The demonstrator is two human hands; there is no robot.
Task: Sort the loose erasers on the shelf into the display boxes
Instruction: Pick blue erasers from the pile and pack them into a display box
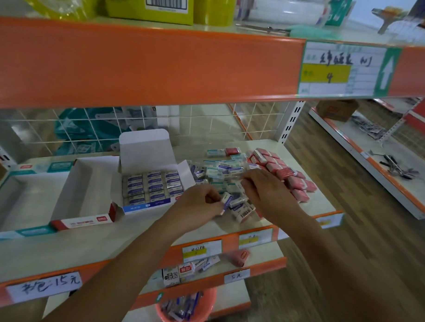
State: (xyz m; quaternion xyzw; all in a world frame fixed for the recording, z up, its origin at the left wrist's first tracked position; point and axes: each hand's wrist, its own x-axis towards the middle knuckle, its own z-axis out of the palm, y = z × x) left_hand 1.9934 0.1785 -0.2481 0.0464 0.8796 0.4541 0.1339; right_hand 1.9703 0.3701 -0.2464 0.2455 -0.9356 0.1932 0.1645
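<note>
Eraser [227, 200] pinched in the left hand's [195, 203] fingers; right hand [268, 190] knuckles-up on the loose pile [221, 166], grip unclear.

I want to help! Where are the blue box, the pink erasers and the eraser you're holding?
blue box [146, 205]: head view, front wall.
pink erasers [296, 181]: head view, pile's middle.
held eraser [227, 199]: head view, its wrapper.

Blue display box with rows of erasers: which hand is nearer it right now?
Left. The left hand sits just beside the blue display box, pinching an eraser; the right hand is farther off, on the loose pile.
</note>
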